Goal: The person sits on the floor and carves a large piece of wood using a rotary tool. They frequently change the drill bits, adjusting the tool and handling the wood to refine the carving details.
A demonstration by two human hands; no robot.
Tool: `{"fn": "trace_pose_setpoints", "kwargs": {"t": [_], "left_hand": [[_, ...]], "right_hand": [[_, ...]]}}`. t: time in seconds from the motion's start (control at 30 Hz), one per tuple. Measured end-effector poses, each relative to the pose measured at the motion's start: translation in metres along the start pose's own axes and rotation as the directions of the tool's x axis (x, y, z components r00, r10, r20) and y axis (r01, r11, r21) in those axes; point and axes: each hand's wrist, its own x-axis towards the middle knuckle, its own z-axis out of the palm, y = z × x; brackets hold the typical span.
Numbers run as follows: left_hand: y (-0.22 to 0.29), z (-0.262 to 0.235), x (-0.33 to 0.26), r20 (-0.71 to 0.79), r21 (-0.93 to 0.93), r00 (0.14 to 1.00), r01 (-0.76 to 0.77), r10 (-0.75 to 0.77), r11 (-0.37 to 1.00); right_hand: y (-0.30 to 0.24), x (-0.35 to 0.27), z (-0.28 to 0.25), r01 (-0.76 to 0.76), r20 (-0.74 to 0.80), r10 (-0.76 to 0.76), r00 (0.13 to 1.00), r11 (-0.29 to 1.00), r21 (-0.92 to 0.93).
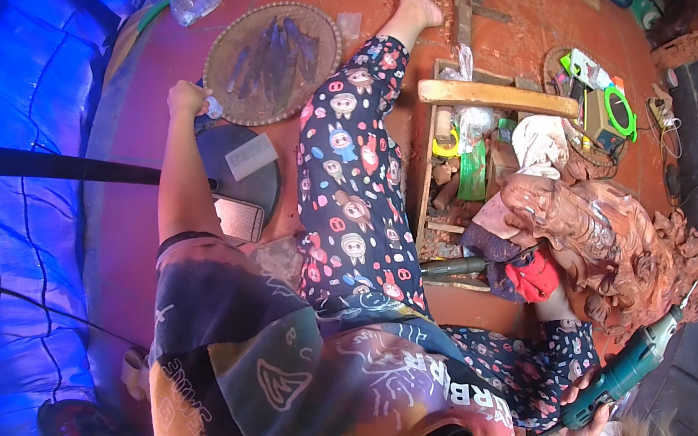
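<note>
In my right hand [585, 405] is a green electric die grinder [620, 376], its thin bit pointing up and to the right. Close beyond it lies a large reddish-brown wood carving [615, 233], with a folded cloth and a red cloth [532, 277] tucked against its near left side. My left arm reaches far out, and its hand [186, 99] is closed beside the rim of a round woven tray [213, 42]. A small pale and dark item [212, 107] shows at those fingers, too unclear to name. Several dark, narrow tools [276, 55] lie in the tray.
A black round disc [268, 187] carries a clear plastic box [251, 157]; a phone [239, 219] lies by it. Between my legs stands a wooden crate [420, 192] of odds and ends, a wooden bar [495, 96] across it. A blue tarp [11, 238] hangs at left.
</note>
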Motion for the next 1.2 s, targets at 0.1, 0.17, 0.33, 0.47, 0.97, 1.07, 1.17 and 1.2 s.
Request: {"fn": "trace_pose_setpoints", "kwargs": {"t": [0.1, 0.17, 0.33, 0.47, 0.97, 1.07, 1.17, 1.2], "left_hand": [[-0.004, 0.009, 0.012, 0.038, 0.061, 0.996, -0.08, 0.078, 0.995], [-0.007, 0.016, 0.015, 0.084, 0.058, 0.991, -0.107, 0.102, 0.993], [-0.013, 0.043, 0.03, 0.206, 0.031, 0.957, -0.215, 0.204, 0.976], [-0.031, 0.027, 0.049, 0.131, 0.363, 0.915, -0.402, 0.381, 0.841], [0.244, 0.044, -0.448, -0.229, -0.69, -0.623, -0.438, 0.748, -0.576], [0.25, 0.07, -0.524, -0.406, -0.632, -0.528, -0.427, 0.746, -0.647], [0.255, 0.083, -0.549, -0.46, -0.619, -0.408, -0.49, 0.789, -0.614], [0.256, 0.085, -0.555, -0.468, -0.625, -0.395, -0.485, 0.791, -0.612]], "right_hand": [[0.0, 0.002, 0.022, -0.02, 0.014, 0.02, 1.0, 1.0, -0.007], [0.002, 0.005, 0.039, -0.055, -0.011, 0.055, 0.998, 0.998, 0.012], [0.007, 0.008, 0.045, -0.09, 0.006, 0.09, 0.996, 0.995, 0.053], [0.021, 0.003, 0.041, -0.099, -0.186, 0.12, 0.975, 0.988, 0.12], [-0.078, 0.006, 0.089, -0.466, -0.366, 0.407, 0.837, 0.88, -0.087], [-0.096, -0.014, 0.102, -0.462, -0.403, 0.359, 0.842, 0.865, -0.194], [-0.117, -0.018, 0.114, -0.649, -0.41, 0.541, 0.734, 0.736, -0.192], [-0.124, -0.02, 0.114, -0.671, -0.405, 0.551, 0.73, 0.69, -0.271]]}}
